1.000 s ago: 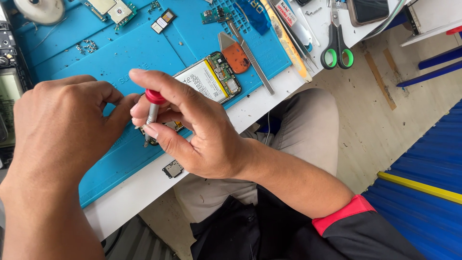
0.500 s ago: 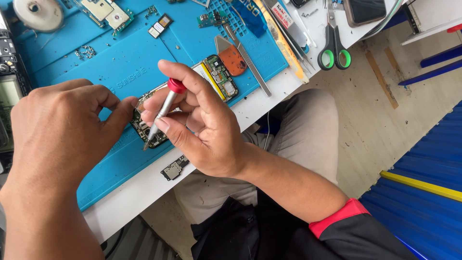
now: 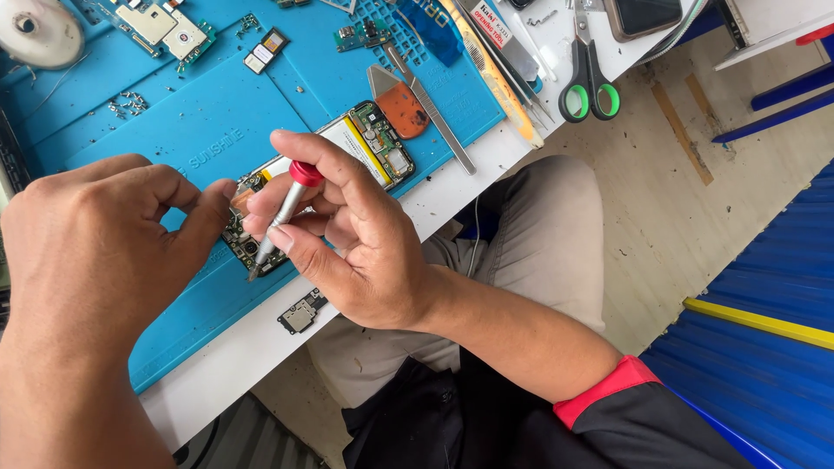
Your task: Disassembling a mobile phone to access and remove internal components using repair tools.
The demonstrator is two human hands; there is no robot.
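- Head view: right hand pinches a red-capped screwdriver, tip down on the opened phone.
- Left hand, fingers curled, thumb against the phone's lower end, hides that part.
- Blue mat beneath both hands; scissors beyond the right hand, cut off at the top.

We see open room on the bare middle of the blue silicone work mat, above the opened phone with its exposed battery. Farther up, small loose screws and green circuit boards crowd it. To the right, an orange triangular pick, a flat metal pry tool and green-handled scissors block the edge.
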